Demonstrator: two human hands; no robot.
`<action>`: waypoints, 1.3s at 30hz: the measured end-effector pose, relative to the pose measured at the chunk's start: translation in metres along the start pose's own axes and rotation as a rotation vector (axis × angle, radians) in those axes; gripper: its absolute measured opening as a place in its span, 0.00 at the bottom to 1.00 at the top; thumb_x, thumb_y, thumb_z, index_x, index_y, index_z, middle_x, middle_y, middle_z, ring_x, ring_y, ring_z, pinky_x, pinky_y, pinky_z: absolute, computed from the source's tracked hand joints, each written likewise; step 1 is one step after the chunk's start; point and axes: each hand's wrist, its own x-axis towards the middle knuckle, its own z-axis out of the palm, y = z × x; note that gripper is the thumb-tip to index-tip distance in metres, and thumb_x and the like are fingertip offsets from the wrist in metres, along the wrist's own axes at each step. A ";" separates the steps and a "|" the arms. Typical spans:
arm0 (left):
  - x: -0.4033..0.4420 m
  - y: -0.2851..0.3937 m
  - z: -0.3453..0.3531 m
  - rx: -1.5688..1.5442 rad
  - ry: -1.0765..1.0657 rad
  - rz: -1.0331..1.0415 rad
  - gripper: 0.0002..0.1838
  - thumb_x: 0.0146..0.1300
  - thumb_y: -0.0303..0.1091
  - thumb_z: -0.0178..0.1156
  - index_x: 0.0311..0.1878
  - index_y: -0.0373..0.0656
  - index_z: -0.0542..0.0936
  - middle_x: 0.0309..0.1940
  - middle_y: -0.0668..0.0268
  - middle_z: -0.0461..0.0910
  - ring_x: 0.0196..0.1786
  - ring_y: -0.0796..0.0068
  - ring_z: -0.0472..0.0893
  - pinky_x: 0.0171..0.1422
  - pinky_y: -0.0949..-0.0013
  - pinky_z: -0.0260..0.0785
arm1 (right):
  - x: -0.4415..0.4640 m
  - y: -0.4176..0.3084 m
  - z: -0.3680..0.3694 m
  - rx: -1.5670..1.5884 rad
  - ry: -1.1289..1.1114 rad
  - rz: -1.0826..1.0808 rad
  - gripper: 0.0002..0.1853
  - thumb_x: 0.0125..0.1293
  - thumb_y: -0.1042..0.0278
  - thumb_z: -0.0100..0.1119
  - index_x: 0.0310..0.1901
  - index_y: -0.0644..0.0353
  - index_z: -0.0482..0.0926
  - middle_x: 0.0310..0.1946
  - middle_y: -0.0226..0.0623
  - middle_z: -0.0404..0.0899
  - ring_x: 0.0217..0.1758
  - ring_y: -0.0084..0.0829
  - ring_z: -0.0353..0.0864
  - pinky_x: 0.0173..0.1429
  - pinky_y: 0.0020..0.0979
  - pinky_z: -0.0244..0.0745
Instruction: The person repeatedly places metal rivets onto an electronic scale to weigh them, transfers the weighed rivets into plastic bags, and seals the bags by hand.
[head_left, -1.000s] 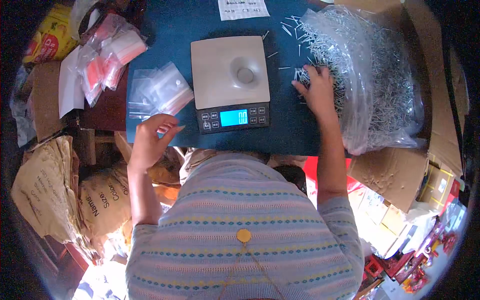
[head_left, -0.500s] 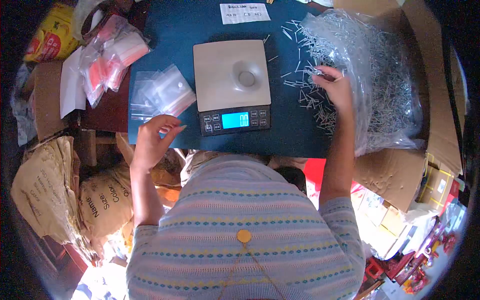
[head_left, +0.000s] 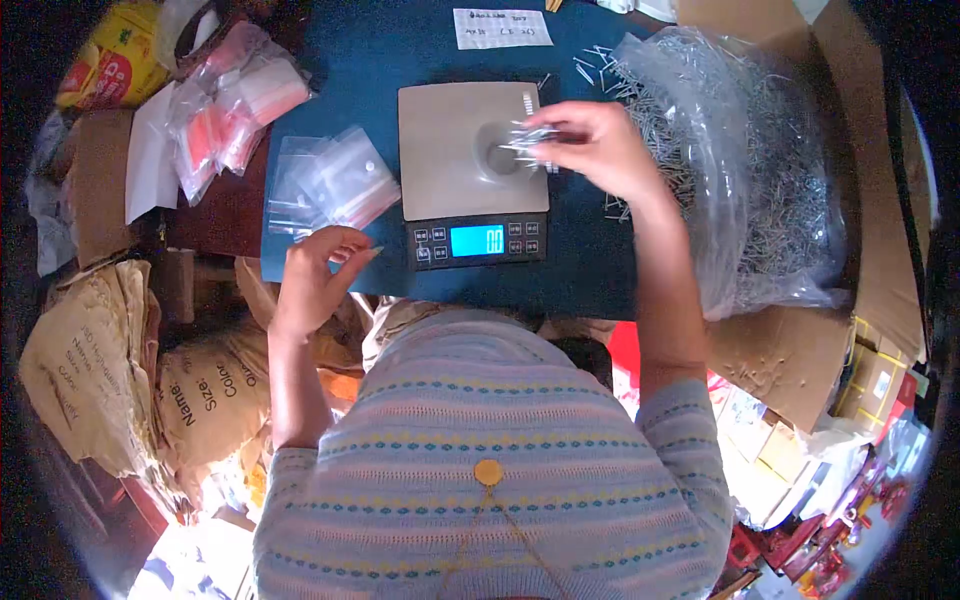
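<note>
Over the right side of the digital scale (head_left: 430, 150), my right hand (head_left: 605, 150) pinches a small bunch of silver nails (head_left: 530, 140), slightly blurred. Whether they have threads I cannot make out. Beneath the nails lies a small round dish (head_left: 495, 170) on the weighing plate, partly hidden by them. The scale's lit display (head_left: 477, 241) reads 0.0. My left hand (head_left: 322, 275) rests at the table's front edge, fingers curled and thumb apart, with nothing visible between them. Just beyond it is a pile of clear zip bags (head_left: 340, 180).
A big plastic bag of loose nails (head_left: 770, 180) lies in an open cardboard box (head_left: 780, 350) on the right, some spilled onto the table (head_left: 590, 260). Packs of red-edged bags (head_left: 230, 110) sit at the left. A handwritten paper label (head_left: 502, 28) lies at the back.
My right hand has moved left from the nail heap to above the scale, carrying a bunch of nails. My left hand has hardly moved. The display still reads 0.0.
</note>
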 end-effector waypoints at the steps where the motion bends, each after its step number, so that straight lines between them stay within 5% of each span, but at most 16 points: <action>1: 0.000 0.000 0.001 -0.002 0.003 -0.005 0.07 0.54 0.25 0.65 0.37 0.36 0.81 0.31 0.60 0.82 0.33 0.73 0.82 0.38 0.72 0.73 | 0.005 0.000 0.010 -0.141 0.017 -0.033 0.14 0.54 0.72 0.68 0.44 0.63 0.81 0.38 0.36 0.83 0.39 0.22 0.81 0.44 0.25 0.77; 5: -0.001 -0.003 0.005 0.016 0.016 -0.009 0.08 0.54 0.26 0.66 0.37 0.37 0.81 0.33 0.59 0.82 0.36 0.68 0.82 0.41 0.70 0.73 | 0.008 -0.008 0.037 -0.620 0.156 -0.178 0.11 0.54 0.68 0.68 0.40 0.59 0.84 0.36 0.37 0.84 0.37 0.21 0.82 0.39 0.27 0.77; 11: 0.020 -0.012 0.034 0.430 0.316 0.247 0.08 0.55 0.25 0.62 0.39 0.38 0.81 0.44 0.57 0.81 0.53 0.56 0.78 0.57 0.59 0.68 | -0.012 0.006 0.009 0.070 0.400 -0.044 0.07 0.58 0.73 0.65 0.38 0.64 0.82 0.34 0.35 0.83 0.34 0.21 0.81 0.39 0.22 0.77; 14: 0.031 -0.036 0.043 0.532 0.289 0.291 0.08 0.56 0.24 0.59 0.40 0.39 0.81 0.46 0.56 0.80 0.57 0.55 0.75 0.61 0.57 0.65 | -0.033 0.023 -0.011 0.354 0.457 -0.044 0.06 0.58 0.76 0.64 0.37 0.63 0.79 0.34 0.36 0.81 0.34 0.25 0.82 0.37 0.23 0.78; 19: 0.027 -0.017 0.030 0.312 0.330 0.066 0.03 0.54 0.22 0.61 0.34 0.37 0.79 0.31 0.56 0.82 0.33 0.61 0.82 0.37 0.68 0.73 | -0.063 0.040 -0.021 0.707 0.490 -0.003 0.11 0.64 0.71 0.55 0.47 0.63 0.75 0.35 0.38 0.80 0.35 0.27 0.79 0.40 0.27 0.73; 25: 0.026 -0.008 0.023 0.154 0.314 -0.144 0.03 0.59 0.26 0.60 0.33 0.37 0.79 0.30 0.55 0.81 0.32 0.63 0.81 0.38 0.69 0.72 | -0.050 0.043 -0.008 0.862 0.256 0.169 0.13 0.64 0.67 0.54 0.48 0.63 0.76 0.31 0.32 0.78 0.31 0.19 0.73 0.33 0.23 0.65; 28: 0.025 -0.010 0.018 0.162 0.393 -0.006 0.04 0.62 0.27 0.58 0.37 0.38 0.80 0.31 0.55 0.81 0.31 0.63 0.81 0.39 0.69 0.72 | -0.028 0.036 0.005 0.247 0.119 0.154 0.10 0.64 0.65 0.58 0.42 0.61 0.78 0.27 0.28 0.78 0.27 0.16 0.71 0.30 0.22 0.64; 29: 0.025 -0.014 0.016 0.245 0.427 0.113 0.07 0.63 0.25 0.55 0.41 0.39 0.80 0.33 0.55 0.81 0.33 0.64 0.81 0.40 0.69 0.72 | -0.016 0.044 0.020 0.008 0.238 -0.121 0.09 0.63 0.64 0.61 0.37 0.60 0.80 0.25 0.25 0.78 0.25 0.14 0.70 0.28 0.21 0.65; 32: 0.024 0.003 0.009 0.281 0.425 0.174 0.11 0.63 0.21 0.52 0.45 0.41 0.80 0.34 0.57 0.79 0.35 0.64 0.80 0.42 0.68 0.71 | 0.000 0.012 0.034 -0.330 0.178 0.032 0.12 0.57 0.58 0.65 0.35 0.58 0.81 0.24 0.34 0.80 0.26 0.26 0.78 0.31 0.28 0.71; 33: 0.023 0.010 0.008 0.267 0.418 0.166 0.12 0.62 0.20 0.51 0.46 0.41 0.80 0.33 0.57 0.78 0.35 0.65 0.80 0.42 0.68 0.71 | 0.005 0.005 0.038 -0.488 0.148 0.060 0.12 0.56 0.63 0.66 0.40 0.56 0.81 0.29 0.34 0.78 0.29 0.23 0.74 0.34 0.25 0.68; 37: 0.020 0.022 0.011 0.247 0.426 0.202 0.17 0.61 0.18 0.50 0.50 0.43 0.80 0.31 0.58 0.77 0.34 0.67 0.78 0.41 0.69 0.70 | 0.013 0.003 0.055 -0.771 0.213 0.036 0.14 0.54 0.61 0.66 0.42 0.56 0.79 0.35 0.38 0.79 0.40 0.43 0.79 0.45 0.38 0.74; 39: 0.019 0.024 0.011 0.220 0.431 0.214 0.16 0.61 0.18 0.51 0.49 0.43 0.80 0.30 0.59 0.76 0.32 0.68 0.77 0.40 0.70 0.69 | 0.006 -0.001 0.055 -0.688 0.269 -0.128 0.14 0.55 0.62 0.66 0.42 0.56 0.79 0.35 0.37 0.79 0.38 0.40 0.80 0.42 0.35 0.74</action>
